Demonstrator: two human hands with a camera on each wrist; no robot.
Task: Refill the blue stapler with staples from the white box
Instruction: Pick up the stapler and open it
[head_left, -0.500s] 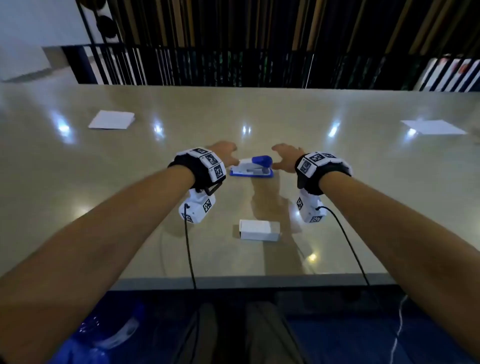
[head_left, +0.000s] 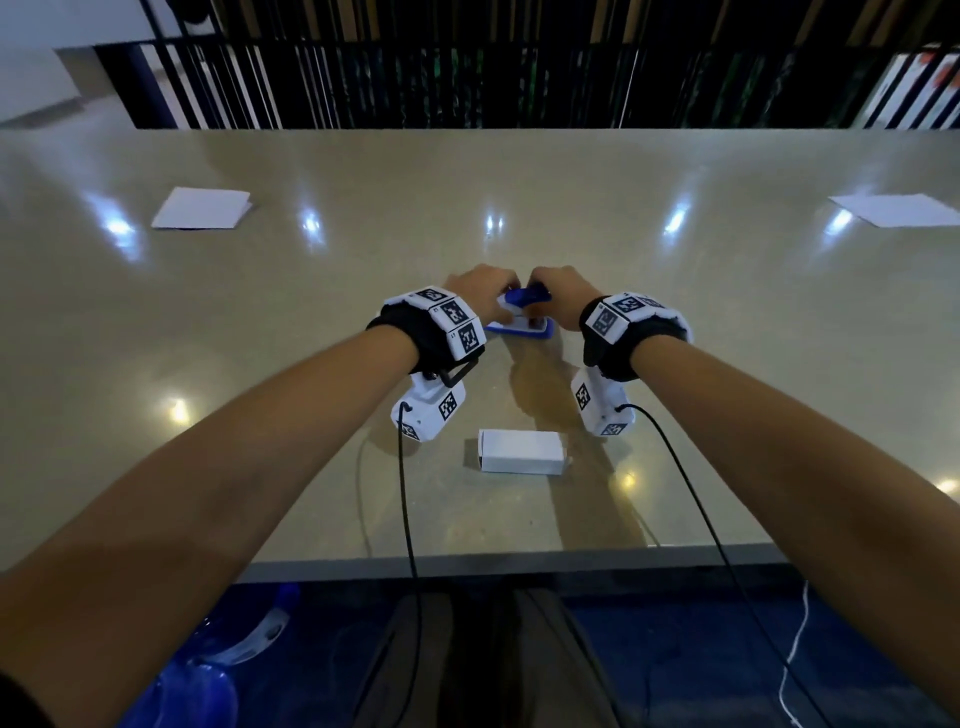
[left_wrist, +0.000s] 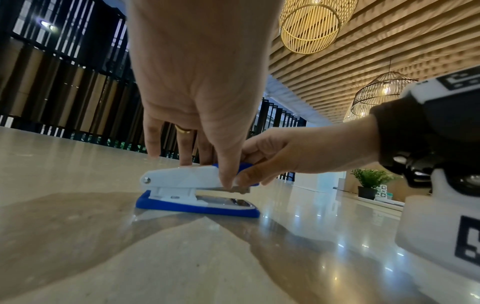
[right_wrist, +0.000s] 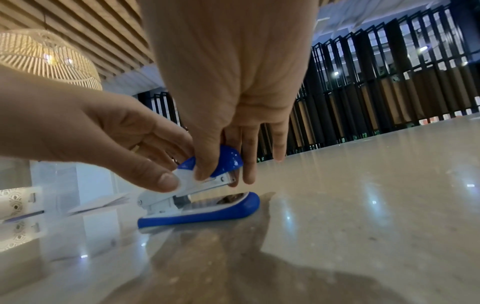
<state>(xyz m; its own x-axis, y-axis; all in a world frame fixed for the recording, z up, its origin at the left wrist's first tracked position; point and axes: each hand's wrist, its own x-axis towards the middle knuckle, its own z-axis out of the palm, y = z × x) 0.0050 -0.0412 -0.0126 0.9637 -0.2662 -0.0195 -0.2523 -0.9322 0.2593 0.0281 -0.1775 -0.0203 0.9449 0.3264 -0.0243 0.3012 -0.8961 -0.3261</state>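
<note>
mostly hidden under both hands: blue stapler

Dim, glare spots, wide-angle distortion

table | paper sheets far left, far right | wicker lamp

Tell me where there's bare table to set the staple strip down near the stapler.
Bare table lies left of the left hand, toward the folded paper, and right of the right hand. Crowded: the strip between the blue stapler and white box, flanked by both wrists and their cables.
</note>
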